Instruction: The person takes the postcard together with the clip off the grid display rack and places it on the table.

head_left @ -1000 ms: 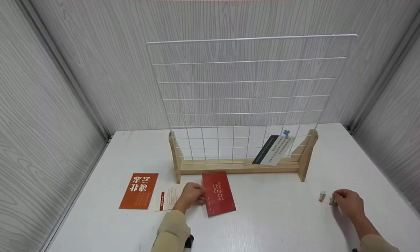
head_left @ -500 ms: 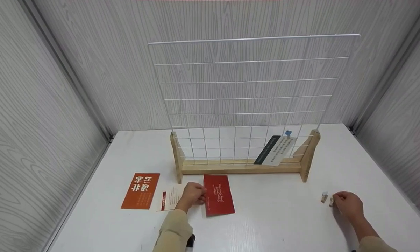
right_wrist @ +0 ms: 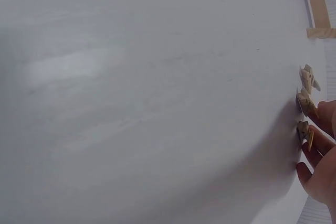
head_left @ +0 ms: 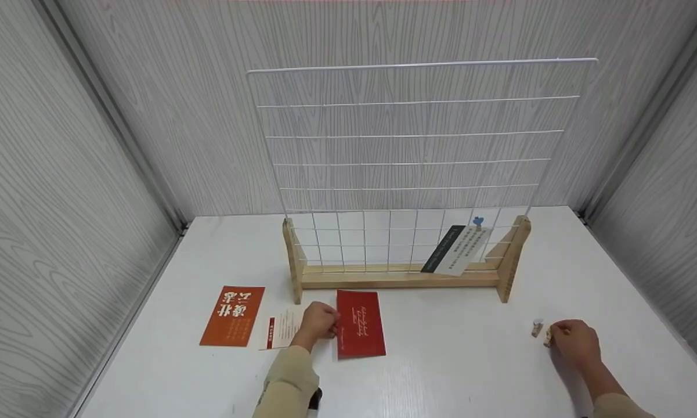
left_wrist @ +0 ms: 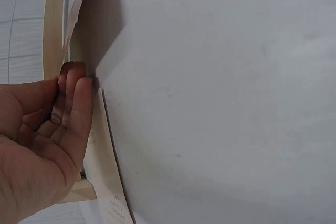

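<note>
My left hand (head_left: 318, 323) pinches the left edge of a red card (head_left: 361, 325) with white script. In the left wrist view, the card (left_wrist: 79, 6) stands tilted off the table at the fingertips. Just left of this hand lies a cream card (head_left: 283, 330) with a red strip, partly covered by it. Off to the right, my right hand (head_left: 578, 343) pinches a small wooden clothespin (head_left: 548, 337) low over the table. Another clothespin (head_left: 537, 328) lies beside it. Several clothespins (right_wrist: 308, 78) show close together at the fingers in the right wrist view.
A white wire grid (head_left: 389, 229) stands upright in a wooden base (head_left: 400, 281) at the back. A black-and-white card (head_left: 461, 251) hangs slanted from it by a blue-topped clip (head_left: 478, 222). An orange card (head_left: 232, 316) lies at the far left.
The red card has swung slightly straighter and lower at my left fingertips. My right fingers have shifted a little toward me, and the clothespin at them has turned slightly.
</note>
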`<state>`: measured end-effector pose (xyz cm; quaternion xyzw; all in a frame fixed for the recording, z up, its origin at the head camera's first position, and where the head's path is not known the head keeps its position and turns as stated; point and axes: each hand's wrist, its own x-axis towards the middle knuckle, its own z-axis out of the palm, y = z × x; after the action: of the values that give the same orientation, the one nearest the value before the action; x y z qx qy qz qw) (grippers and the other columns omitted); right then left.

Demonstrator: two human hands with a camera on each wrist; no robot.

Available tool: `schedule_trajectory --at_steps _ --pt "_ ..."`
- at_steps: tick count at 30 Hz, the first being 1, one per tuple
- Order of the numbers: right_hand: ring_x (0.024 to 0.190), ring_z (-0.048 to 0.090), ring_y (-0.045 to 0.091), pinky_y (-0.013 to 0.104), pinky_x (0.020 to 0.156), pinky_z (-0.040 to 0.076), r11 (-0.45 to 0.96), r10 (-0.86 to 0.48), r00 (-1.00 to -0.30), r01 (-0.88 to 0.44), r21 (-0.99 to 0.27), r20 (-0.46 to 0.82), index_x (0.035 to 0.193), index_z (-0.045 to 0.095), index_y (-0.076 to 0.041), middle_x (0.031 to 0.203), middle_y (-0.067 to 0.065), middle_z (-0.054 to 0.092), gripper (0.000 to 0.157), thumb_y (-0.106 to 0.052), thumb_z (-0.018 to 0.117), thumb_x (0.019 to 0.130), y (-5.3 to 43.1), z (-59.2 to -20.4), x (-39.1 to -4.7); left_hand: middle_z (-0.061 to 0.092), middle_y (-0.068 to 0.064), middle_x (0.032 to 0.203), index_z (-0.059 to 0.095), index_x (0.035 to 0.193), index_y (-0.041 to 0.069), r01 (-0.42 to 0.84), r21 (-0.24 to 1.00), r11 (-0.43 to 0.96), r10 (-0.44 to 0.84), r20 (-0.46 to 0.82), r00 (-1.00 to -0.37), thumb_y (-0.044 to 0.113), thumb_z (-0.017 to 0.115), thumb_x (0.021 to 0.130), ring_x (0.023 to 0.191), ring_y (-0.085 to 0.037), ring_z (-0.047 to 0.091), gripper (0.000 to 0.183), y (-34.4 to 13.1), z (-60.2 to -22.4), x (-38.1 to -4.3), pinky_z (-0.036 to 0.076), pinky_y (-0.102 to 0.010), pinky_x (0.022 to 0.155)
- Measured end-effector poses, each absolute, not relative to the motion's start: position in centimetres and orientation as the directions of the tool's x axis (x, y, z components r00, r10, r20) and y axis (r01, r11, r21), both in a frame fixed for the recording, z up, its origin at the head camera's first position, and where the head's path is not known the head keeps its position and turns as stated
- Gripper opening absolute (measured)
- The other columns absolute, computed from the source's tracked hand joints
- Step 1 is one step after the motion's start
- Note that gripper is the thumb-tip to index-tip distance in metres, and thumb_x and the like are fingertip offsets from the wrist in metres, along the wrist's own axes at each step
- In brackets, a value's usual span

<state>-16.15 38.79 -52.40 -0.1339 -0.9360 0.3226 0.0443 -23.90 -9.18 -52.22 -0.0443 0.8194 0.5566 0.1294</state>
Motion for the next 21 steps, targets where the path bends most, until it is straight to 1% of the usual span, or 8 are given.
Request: schedule_trajectory --at_steps 4,6,10,14,17,21 --pt "0.074 0.053 0.028 0.037 0.060 0.043 0.750 0.275 -0.961 0.220 -0.624 -0.009 0.091 0.057 0.014 0.082 0.020 0.059 0.027 -0.009 0.046 0.085 38.79 -52.39 -16.14 0.057 -0.012 0.063 0.061 0.085 -0.010 -0.215 0.891 0.401 0.061 -0.260 -0.964 -0.002 0.051 0.081 0.049 -0.014 0.053 0.014 -9.10 -52.11 -23.88 0.048 -0.029 0.049" --pt "0.074 0.053 0.029 0.038 0.061 0.043 0.750 0.273 -0.962 0.218 -0.624 -0.007 0.092 0.056 0.014 0.082 0.020 0.059 0.027 -0.009 0.046 0.085 38.77 -52.37 -16.10 0.058 -0.012 0.063 0.061 0.084 -0.009 -0.215 0.889 0.405 0.058 -0.259 -0.964 -0.001 0.052 0.081 0.049 -0.015 0.053 0.013 -9.08 -52.04 -23.87 0.048 -0.029 0.049" --pt "0.080 0.052 0.034 0.044 0.066 0.042 0.758 0.268 -0.963 0.208 -0.618 0.005 0.092 0.057 0.014 0.085 0.023 0.058 0.027 -0.010 0.046 0.085 38.69 -52.38 -16.06 0.059 -0.012 0.064 0.062 0.082 -0.009 -0.207 0.885 0.418 0.058 -0.253 -0.966 0.002 0.054 0.081 0.050 -0.016 0.054 0.013 -9.14 -51.91 -23.85 0.048 -0.029 0.050" --pt "0.080 0.052 0.034 0.044 0.066 0.042 0.754 0.270 -0.963 0.222 -0.618 -0.016 0.093 0.057 0.014 0.085 0.021 0.058 0.027 -0.009 0.045 0.085 38.70 -52.42 -16.12 0.059 -0.013 0.064 0.062 0.081 -0.009 -0.194 0.878 0.437 0.058 -0.243 -0.968 0.004 0.055 0.081 0.053 -0.017 0.056 0.014 -9.26 -51.65 -23.79 0.048 -0.029 0.050" --pt "0.084 0.051 0.038 0.045 0.069 0.042 0.760 0.265 -0.964 0.223 -0.611 -0.022 0.094 0.057 0.014 0.088 0.023 0.058 0.028 -0.011 0.045 0.086 38.76 -52.41 -16.15 0.059 -0.013 0.063 0.062 0.079 -0.009 -0.180 0.877 0.445 0.053 -0.227 -0.972 0.004 0.056 0.081 0.053 -0.017 0.057 0.014 -9.36 -51.52 -23.73 0.048 -0.028 0.049" --pt "0.093 0.046 0.045 0.050 0.073 0.039 0.775 0.253 -0.967 0.211 -0.596 -0.015 0.093 0.057 0.013 0.094 0.028 0.055 0.030 -0.013 0.045 0.086 38.88 -52.33 -16.25 0.058 -0.011 0.061 0.061 0.077 -0.009 -0.188 0.874 0.448 0.037 -0.228 -0.973 0.004 0.056 0.080 0.053 -0.017 0.056 0.014 -9.48 -51.49 -23.72 0.047 -0.027 0.047"
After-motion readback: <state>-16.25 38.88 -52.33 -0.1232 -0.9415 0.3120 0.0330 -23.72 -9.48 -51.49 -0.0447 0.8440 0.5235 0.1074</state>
